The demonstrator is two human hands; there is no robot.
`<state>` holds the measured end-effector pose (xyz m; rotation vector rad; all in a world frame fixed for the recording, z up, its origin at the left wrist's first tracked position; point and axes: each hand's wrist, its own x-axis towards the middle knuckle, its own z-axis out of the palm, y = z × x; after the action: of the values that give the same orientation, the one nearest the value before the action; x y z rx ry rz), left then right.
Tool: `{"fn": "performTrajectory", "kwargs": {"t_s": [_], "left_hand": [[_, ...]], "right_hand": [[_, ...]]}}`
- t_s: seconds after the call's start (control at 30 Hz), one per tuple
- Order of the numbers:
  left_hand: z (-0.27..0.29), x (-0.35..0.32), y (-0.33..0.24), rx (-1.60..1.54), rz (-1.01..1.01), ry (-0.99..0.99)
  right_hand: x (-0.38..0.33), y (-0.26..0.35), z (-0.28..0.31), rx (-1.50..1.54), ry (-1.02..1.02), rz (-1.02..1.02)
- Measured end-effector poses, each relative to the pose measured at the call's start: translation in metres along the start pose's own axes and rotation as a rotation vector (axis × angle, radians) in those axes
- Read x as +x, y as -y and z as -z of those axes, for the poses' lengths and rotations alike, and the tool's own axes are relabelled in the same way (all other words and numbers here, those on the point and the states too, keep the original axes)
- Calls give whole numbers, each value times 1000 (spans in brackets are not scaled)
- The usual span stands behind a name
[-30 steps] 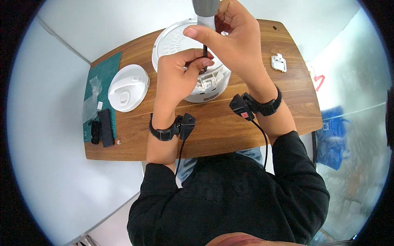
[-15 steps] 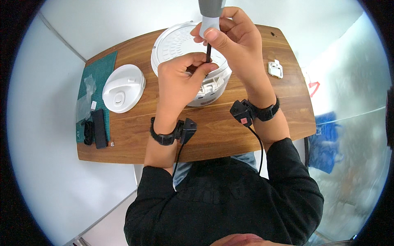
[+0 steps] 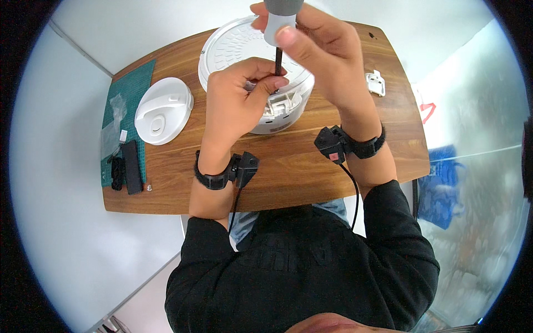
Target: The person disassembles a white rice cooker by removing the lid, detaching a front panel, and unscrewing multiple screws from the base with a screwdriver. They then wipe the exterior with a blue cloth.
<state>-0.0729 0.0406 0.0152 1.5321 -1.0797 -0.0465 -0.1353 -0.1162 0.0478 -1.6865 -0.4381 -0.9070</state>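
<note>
A screwdriver point(image 3: 279, 28) with a light and dark grey handle and a black shaft stands nearly upright over a white round appliance body point(image 3: 236, 47). My right hand point(image 3: 336, 58) is around the handle, thumb in front and fingertips behind; the thumb is slightly blurred. Lower down, my left hand point(image 3: 236, 100) pinches the shaft close to its tip. The tip meets the body's near edge, beside an open recess point(image 3: 283, 104) with white plastic parts. What lies under the left fingertips is hidden.
A white round lid point(image 3: 165, 111) lies to the left, beside a green cutting mat point(image 3: 125, 83) holding a clear plastic bag point(image 3: 114, 125) and a black strip point(image 3: 131, 166). A small white plastic piece point(image 3: 375, 83) lies at the table's right. The wooden table point(image 3: 300, 177) has a curved edge.
My right hand has shifted on the screwdriver handle, its fingers and thumb turned a little. The left hand keeps its pinch on the shaft. The whole view has shifted slightly.
</note>
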Motion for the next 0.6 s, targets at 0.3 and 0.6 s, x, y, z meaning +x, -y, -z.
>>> {"fn": "performTrajectory", "kwargs": {"t_s": [0.3,0.6], "left_hand": [[-3,2,0,44,-7,-22],[-4,1,4,32,47,-14]], "right_hand": [[1,23,0,151,-127,-230],[4,29,5,-200,-65,-187]]}}
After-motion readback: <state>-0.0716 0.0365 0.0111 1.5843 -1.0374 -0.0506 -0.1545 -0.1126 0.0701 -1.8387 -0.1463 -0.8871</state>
